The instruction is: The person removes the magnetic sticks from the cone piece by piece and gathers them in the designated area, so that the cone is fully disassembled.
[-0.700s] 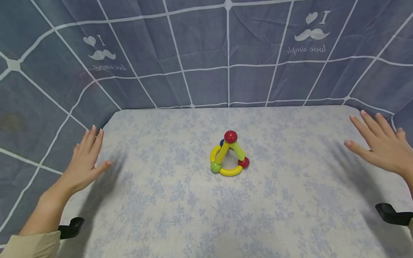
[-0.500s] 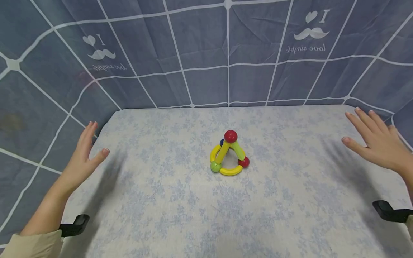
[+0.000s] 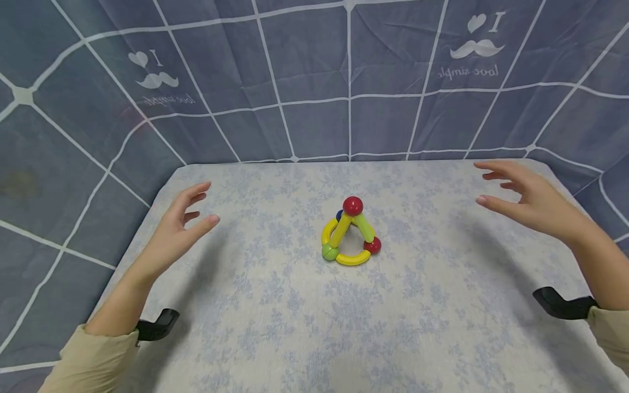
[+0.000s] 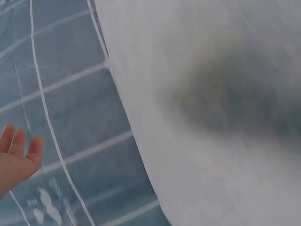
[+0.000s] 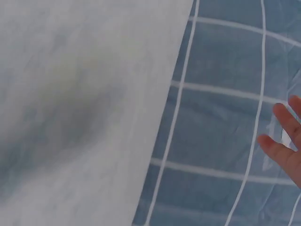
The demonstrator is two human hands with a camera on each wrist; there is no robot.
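Observation:
A small toy pyramid (image 3: pixel 350 233) of yellow and green curved rods joined by red, green and blue balls stands in the middle of the table (image 3: pixel 275 327). My left hand (image 3: pixel 183 222) hovers above the table to the toy's left, fingers loosely spread, holding nothing. To the toy's right my right hand (image 3: pixel 516 196) hovers at about the same height, fingers relaxed and empty. Both palms face inward toward the toy, each well apart from it. In the wrist views only fingertips (image 4: pixel 19 150) (image 5: pixel 282 141) show at the frame edges.
The table wears a pale blue floral cloth. A grey-blue quilted fabric (image 3: pixel 314 82) with white grid lines and moustache prints walls it at the back and both sides. Black wrist camera mounts (image 3: pixel 157 327) (image 3: pixel 560 303) sit under both forearms.
Both hands have moved inward toward the toy and turned from flat and spread to loosely curved, palms facing each other. The toy has not moved.

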